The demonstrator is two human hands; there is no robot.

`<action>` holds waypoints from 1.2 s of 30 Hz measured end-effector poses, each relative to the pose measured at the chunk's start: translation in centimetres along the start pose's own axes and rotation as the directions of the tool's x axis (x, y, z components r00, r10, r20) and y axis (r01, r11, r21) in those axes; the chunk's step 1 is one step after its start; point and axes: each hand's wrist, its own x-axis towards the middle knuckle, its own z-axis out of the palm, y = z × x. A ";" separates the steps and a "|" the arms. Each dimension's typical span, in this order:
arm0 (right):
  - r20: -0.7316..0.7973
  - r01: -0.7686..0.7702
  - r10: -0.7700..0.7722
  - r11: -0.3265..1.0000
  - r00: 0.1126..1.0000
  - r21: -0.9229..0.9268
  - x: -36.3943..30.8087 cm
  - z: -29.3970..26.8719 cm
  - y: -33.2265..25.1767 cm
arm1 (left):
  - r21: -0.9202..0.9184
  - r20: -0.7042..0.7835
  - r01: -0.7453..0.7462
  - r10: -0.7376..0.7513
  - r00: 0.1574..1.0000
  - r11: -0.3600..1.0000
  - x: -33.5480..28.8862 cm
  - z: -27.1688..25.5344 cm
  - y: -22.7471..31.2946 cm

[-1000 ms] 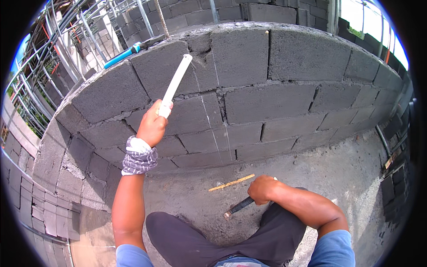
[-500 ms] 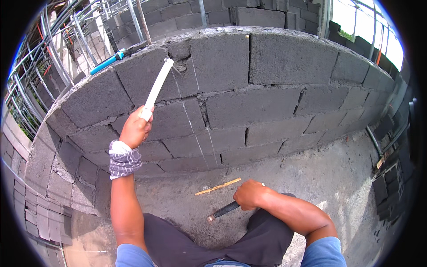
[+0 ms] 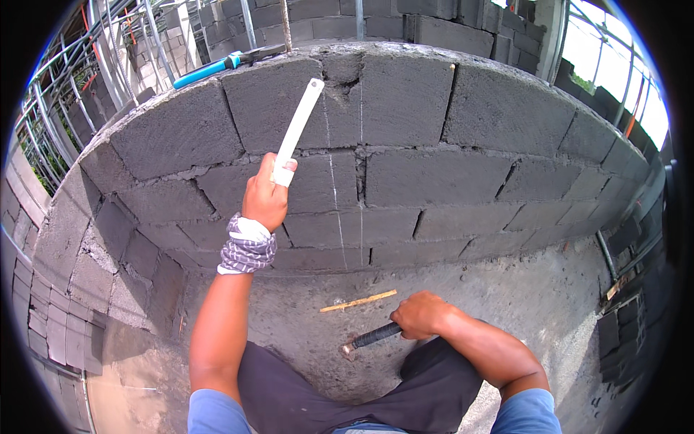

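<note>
My left hand point(image 3: 266, 197) is raised in front of the grey block wall point(image 3: 426, 177), fingers closed around a slim white bar point(image 3: 298, 130). The bar slants up and right, with a dark hole near its far end, beside a broken-out notch point(image 3: 345, 76) in the top course. Two pale vertical lines run down the blocks below the notch. Low over my right thigh, my right hand point(image 3: 425, 315) grips a black-wrapped tool handle point(image 3: 377, 335). Its bare brownish end points left; whatever lies at the other end is hidden by my hand and arm.
A blue-handled tool point(image 3: 210, 71) lies on the wall's top, beside an upright steel rod point(image 3: 287, 25). On the concrete floor point(image 3: 506, 304) is a thin wooden stick point(image 3: 359, 301). Blocks point(image 3: 69, 329) are stacked at the left; metal pipes point(image 3: 607, 254) lean at the right.
The view has shifted, so the wall appears farther right. My left hand and the white bar have turned slightly, and the hole at its end now shows. My right hand keeps its grip.
</note>
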 end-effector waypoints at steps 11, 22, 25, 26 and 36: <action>0.016 0.000 0.000 0.999 1.000 -0.032 2.1 -0.3 -0.1 | -0.115 0.071 0.086 -0.079 0.994 0.990 2.5 1.3 0.5; 0.032 0.038 -0.037 0.999 0.999 -0.036 2.2 -0.6 0.3 | -0.268 0.383 0.352 -0.237 0.893 0.897 3.1 -1.3 1.9; 0.007 0.067 -0.066 0.997 0.998 -0.046 2.2 -0.5 0.2 | -0.322 0.279 0.267 -0.178 0.944 0.909 3.2 -0.7 2.0; -0.006 0.072 -0.072 0.997 0.997 -0.034 2.2 -0.5 0.2 | -0.241 0.178 0.219 -0.179 0.968 0.946 3.1 -0.1 1.9; 0.035 0.003 -0.005 0.999 0.999 0.037 0.7 -0.9 0.5 | -0.097 0.067 0.023 -0.017 0.998 0.995 1.5 1.6 0.8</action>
